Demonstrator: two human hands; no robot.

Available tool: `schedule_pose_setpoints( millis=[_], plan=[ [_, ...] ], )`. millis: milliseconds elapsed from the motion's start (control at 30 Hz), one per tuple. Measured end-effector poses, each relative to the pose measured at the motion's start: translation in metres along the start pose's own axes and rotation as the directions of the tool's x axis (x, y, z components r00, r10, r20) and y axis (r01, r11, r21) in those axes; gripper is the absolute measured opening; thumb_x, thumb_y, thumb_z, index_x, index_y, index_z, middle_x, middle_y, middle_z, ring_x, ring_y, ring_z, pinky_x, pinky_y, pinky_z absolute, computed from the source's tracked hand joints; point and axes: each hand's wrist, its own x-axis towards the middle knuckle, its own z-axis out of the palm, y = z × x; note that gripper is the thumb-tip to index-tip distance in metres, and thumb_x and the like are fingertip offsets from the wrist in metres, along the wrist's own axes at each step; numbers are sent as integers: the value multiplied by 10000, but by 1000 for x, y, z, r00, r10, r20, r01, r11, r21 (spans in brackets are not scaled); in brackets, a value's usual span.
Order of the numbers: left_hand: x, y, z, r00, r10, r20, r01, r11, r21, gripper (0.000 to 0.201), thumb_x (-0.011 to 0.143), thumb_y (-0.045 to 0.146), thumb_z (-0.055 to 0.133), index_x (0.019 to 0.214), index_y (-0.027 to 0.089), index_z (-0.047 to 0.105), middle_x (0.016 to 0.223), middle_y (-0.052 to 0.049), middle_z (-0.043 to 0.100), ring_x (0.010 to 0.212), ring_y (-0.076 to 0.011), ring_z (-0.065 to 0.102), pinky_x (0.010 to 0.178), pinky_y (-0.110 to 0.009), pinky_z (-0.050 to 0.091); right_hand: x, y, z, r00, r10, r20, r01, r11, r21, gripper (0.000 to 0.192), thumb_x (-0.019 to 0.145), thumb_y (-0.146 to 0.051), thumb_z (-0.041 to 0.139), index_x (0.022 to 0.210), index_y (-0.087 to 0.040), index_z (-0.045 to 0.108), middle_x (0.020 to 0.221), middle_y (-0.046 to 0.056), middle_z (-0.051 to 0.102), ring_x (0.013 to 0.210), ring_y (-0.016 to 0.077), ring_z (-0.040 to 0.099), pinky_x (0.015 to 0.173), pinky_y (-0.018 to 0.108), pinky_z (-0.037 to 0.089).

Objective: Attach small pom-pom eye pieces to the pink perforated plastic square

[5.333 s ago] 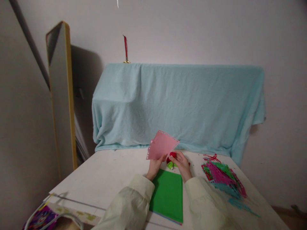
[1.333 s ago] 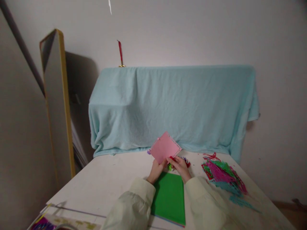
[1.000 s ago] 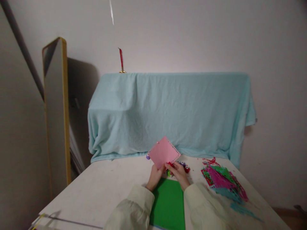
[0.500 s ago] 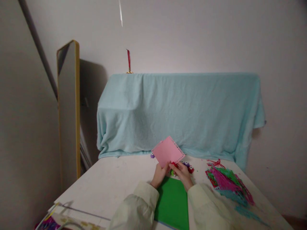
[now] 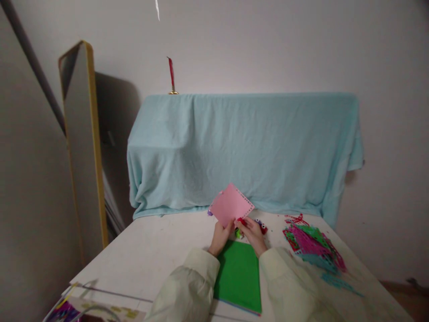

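- While the left hand (image 5: 219, 238) pinches the lower corner of a pink square sheet of card with a perforated edge (image 5: 230, 205), the sheet stands tilted above the white table (image 5: 150, 250), just below the middle of the frame.
- Right hand (image 5: 254, 234): fingers pressed together around a small red craft punch (image 5: 241, 221) at the sheet's lower right edge; whether the edge sits inside the punch slot cannot be told.
- Green rectangular pad of paper (image 5: 238, 275): flat on the table, lower centre, directly under both wrists.
- Small green punch (image 5: 237, 232) and a red-and-purple punch (image 5: 260, 226): on the table beside the right hand, partly hidden.
- Heap of pink, green and teal cut-out paper lattice (image 5: 311, 248): right of centre, well apart from the hands.
- Pale blue cloth draped over a long piece of furniture (image 5: 241, 143): behind the table; tall mirror with a gold frame (image 5: 82, 143) at the left.
- Risk 1: held by one corner only, the thin sheet may flex or swivel, so a punched hole would probably land out of line with the existing row.
- Risk 2: a squeeze near the already perforated edge could tear the weakened margin.
- Risk 3: the loose punches lie close to the right wrist and could be knocked aside.
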Motion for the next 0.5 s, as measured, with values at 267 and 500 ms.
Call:
schedule_pose_setpoints(
  millis=[267, 500],
  plan=[
    [0, 4, 0, 997, 75, -31, -75, 997, 12, 408, 846, 501, 499, 792, 120, 633, 650, -15, 609, 604, -133, 535, 583, -228, 417, 1, 4, -5, 999, 9, 40, -9, 1000, -12, 335, 618, -390, 796, 801, -159, 635, 718, 7, 629, 615, 136, 550, 531, 225, 411],
    [-1, 5, -2, 996, 67, -62, -67, 998, 3, 380, 848, 492, 503, 806, 134, 623, 657, -9, 603, 586, -130, 538, 563, -229, 420, 0, 4, -3, 999, 13, 36, -13, 1000, 2, 301, 641, -361, 785, 809, -163, 633, 727, 15, 640, 621, 141, 557, 539, 227, 413]
  ],
)
